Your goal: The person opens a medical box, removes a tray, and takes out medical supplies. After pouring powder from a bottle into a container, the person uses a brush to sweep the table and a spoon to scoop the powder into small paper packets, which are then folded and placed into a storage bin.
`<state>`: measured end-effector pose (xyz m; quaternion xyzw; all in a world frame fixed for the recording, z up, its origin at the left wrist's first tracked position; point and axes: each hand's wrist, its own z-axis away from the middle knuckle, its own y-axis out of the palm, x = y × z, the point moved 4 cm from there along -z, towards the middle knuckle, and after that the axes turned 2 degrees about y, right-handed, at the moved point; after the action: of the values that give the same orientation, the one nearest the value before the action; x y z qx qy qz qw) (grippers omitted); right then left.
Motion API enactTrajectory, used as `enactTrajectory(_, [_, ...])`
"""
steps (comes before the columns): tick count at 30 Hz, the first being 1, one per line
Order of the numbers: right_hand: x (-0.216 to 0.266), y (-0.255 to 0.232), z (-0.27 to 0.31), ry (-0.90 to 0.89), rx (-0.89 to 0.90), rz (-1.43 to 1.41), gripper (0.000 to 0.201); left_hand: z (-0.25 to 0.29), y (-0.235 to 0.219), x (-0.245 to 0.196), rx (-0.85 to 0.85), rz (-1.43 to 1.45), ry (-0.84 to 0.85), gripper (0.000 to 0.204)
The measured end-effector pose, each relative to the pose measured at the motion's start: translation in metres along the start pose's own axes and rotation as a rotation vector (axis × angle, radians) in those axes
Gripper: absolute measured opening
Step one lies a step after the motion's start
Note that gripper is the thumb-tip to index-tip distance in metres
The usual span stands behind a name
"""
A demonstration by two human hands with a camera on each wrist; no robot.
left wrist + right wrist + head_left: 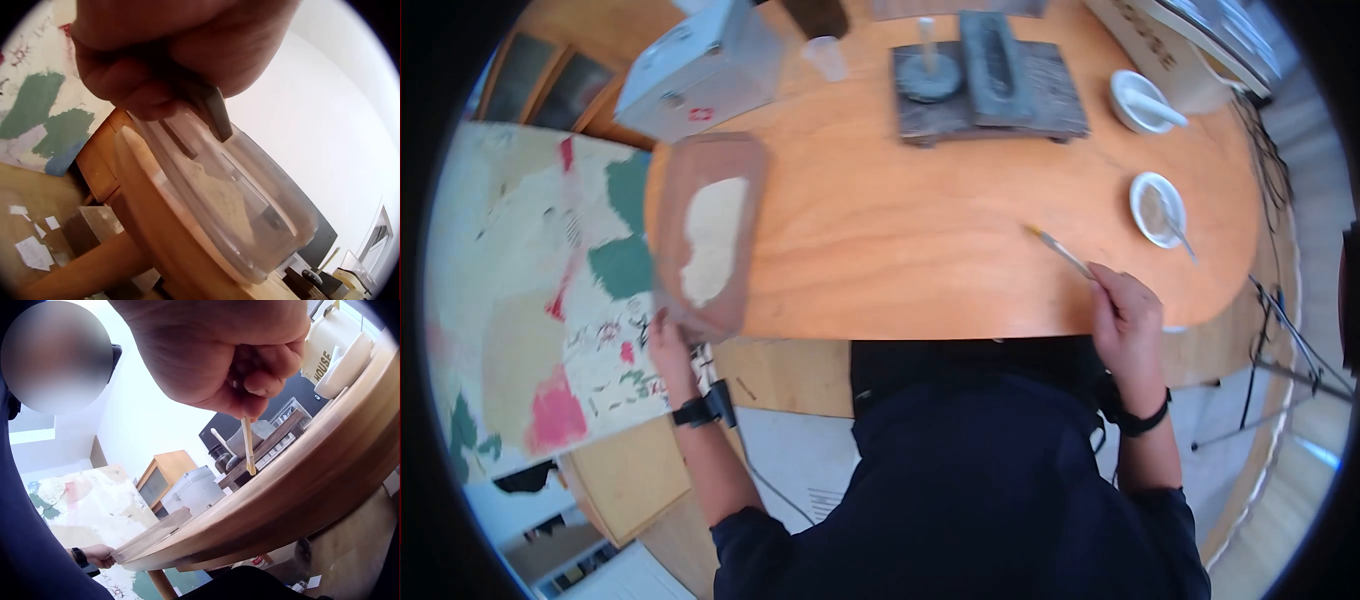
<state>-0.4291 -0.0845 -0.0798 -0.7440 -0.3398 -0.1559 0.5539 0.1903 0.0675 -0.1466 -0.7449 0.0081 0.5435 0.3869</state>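
My left hand (668, 352) grips the near end of a long clear plastic tray (752, 190) at the table's left end. Inside the tray lies a patch of pale cream material (715, 235). In the left wrist view the fingers curl over the tray's end, around a grey-brown bar-like part (215, 115). On the other side, my right hand (1128, 315) pinches a slim brush (1062, 252) near the table's front edge, its tip pointing left over the wood. A white bowl (1138, 222) with a brownish content and a spoon stands just beyond that hand.
The rounded wooden table (880, 260) carries a dark slatted board (1055, 100) with a grey stone block (992, 70) and a round grey dish. At the right is a white mortar (1122, 110) with its pestle. A silvery box (700, 75) stands back left, beside a painted panel (510, 330).
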Motion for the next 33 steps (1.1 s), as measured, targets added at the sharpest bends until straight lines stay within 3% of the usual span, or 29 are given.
enactTrajectory(1, [0.0, -0.002, 0.0, -0.008, 0.009, -0.015, 0.016, 0.0, -0.012, -0.004, 0.08, -0.046, -0.031, 0.04])
enactTrajectory(2, [-0.001, -0.004, 0.002, -0.024, 0.022, -0.041, 0.016, 0.009, -0.012, -0.024, 0.024, 0.005, -0.034, 0.039])
enactTrajectory(4, [-0.005, -0.007, 0.006, -0.002, 0.032, -0.025, 0.016, 0.007, -0.022, -0.02, -0.001, 0.173, -0.029, 0.038])
enactTrajectory(6, [-0.007, -0.005, 0.01, 0.012, 0.045, -0.033, 0.016, 0.016, -0.035, -0.052, 0.109, 0.198, -0.032, 0.037])
enactTrajectory(8, [-0.011, -0.007, 0.013, -0.003, -0.001, -0.066, 0.015, 0.032, -0.027, -0.085, 0.116, 0.226, -0.037, 0.038])
enactTrajectory(13, [-0.02, -0.02, 0.019, -0.025, -0.032, -0.058, 0.016, 0.048, 0.007, -0.123, 0.265, -0.09, 0.187, 0.042])
enactTrajectory(15, [-0.023, -0.016, 0.018, -0.048, -0.06, -0.07, 0.016, 0.048, 0.024, -0.134, 0.429, -0.126, 0.172, 0.04])
enactTrajectory(21, [-0.022, -0.023, 0.029, 0.086, -0.003, -0.099, 0.016, 0.033, 0.072, -0.148, 0.606, -0.076, 0.243, 0.035])
enactTrajectory(26, [-0.024, -0.022, 0.029, 0.076, -0.025, -0.051, 0.016, 0.007, 0.101, -0.124, 0.716, 0.075, 0.236, 0.034])
enactTrajectory(28, [-0.025, -0.02, 0.03, 0.007, -0.051, -0.082, 0.015, 0.012, 0.099, -0.138, 0.669, -0.084, 0.256, 0.037])
enactTrajectory(29, [-0.024, -0.021, 0.03, 0.002, -0.036, -0.075, 0.015, -0.002, 0.102, -0.123, 0.718, -0.086, 0.322, 0.038])
enactTrajectory(33, [-0.027, -0.027, 0.035, -0.021, -0.087, -0.061, 0.014, -0.008, 0.122, -0.115, 0.822, -0.128, 0.259, 0.039])
